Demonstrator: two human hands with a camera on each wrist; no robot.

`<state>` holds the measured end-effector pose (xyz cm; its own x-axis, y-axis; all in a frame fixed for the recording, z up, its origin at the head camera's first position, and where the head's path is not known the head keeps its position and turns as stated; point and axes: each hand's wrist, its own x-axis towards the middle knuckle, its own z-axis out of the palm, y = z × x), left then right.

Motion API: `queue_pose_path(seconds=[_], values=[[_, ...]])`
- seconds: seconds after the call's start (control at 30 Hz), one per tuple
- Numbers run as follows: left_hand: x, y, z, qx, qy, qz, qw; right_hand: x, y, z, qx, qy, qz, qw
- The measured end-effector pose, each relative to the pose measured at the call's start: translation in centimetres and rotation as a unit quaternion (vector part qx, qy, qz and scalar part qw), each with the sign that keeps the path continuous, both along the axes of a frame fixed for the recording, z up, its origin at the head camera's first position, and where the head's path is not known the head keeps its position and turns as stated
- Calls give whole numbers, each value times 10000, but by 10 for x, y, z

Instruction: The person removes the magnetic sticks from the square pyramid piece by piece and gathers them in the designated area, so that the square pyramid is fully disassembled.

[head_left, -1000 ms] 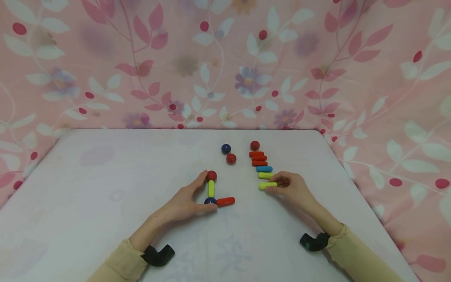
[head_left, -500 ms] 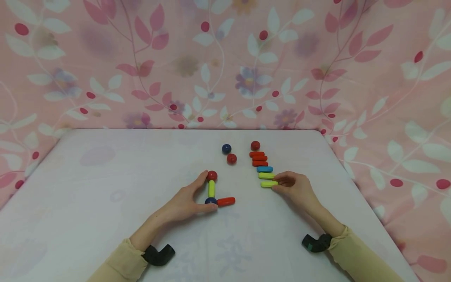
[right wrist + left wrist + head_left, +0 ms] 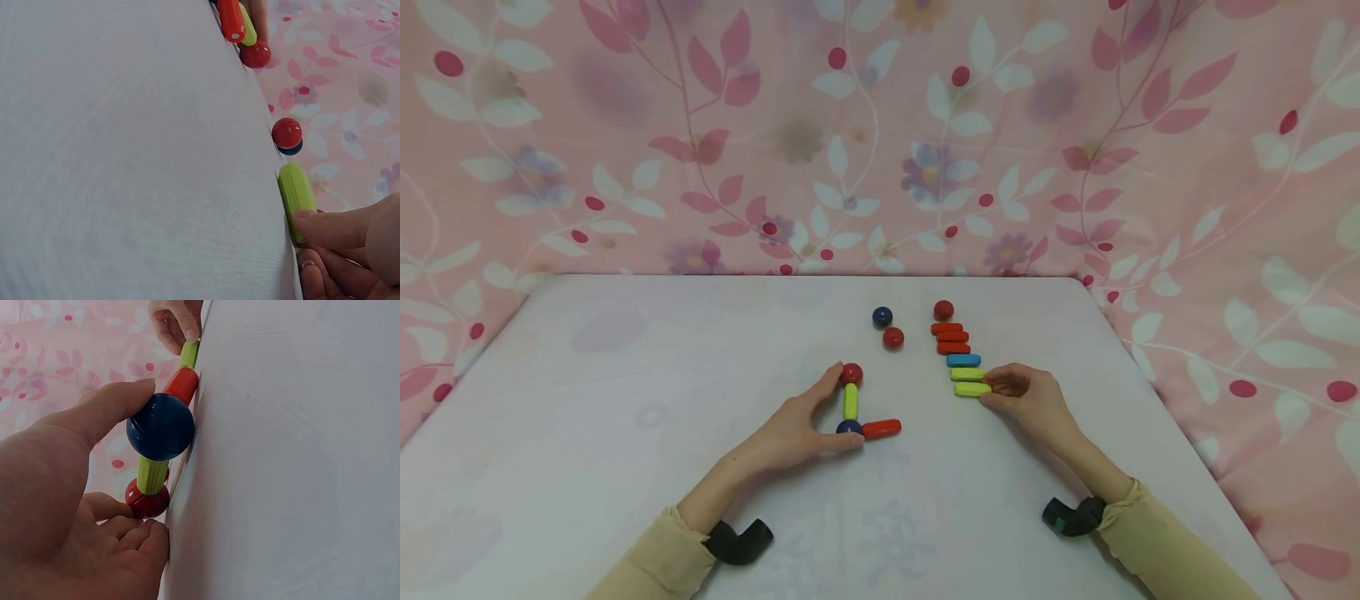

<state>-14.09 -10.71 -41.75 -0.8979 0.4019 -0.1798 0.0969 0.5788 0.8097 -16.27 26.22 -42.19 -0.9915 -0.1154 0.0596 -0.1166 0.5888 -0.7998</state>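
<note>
My left hand [image 3: 782,432] holds a joined toy piece between thumb and fingers. This piece has a red ball [image 3: 852,374] at its far end, a yellow-green rod [image 3: 850,402], a blue ball [image 3: 849,427] and a red rod [image 3: 882,429] sticking out to the right. In the left wrist view, the thumb lies on the blue ball [image 3: 160,427] and the fingers are at the red ball [image 3: 147,499]. My right hand [image 3: 1028,400] pinches the right end of the nearest loose yellow-green rod [image 3: 972,389], which lies beside another yellow-green rod [image 3: 967,375].
Beyond the right hand's rods lie a blue rod [image 3: 963,360], several red rods [image 3: 952,348] and a red ball [image 3: 943,310] in a column. Another red ball [image 3: 892,338] and a dark blue ball [image 3: 882,317] sit left of them. A floral cloth [image 3: 865,167] hangs behind the white table [image 3: 587,400].
My right hand has shifted slightly right, and its yellow-green rod has moved right and away, closer alongside the other yellow-green rod. My left hand and its piece keep their place.
</note>
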Motion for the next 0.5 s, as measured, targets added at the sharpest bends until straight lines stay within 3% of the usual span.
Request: queue_pose_path(seconds=[0.5], values=[[1,0,1,83,-26,17,10000,0,3,-3,42,-31,19,10000]])
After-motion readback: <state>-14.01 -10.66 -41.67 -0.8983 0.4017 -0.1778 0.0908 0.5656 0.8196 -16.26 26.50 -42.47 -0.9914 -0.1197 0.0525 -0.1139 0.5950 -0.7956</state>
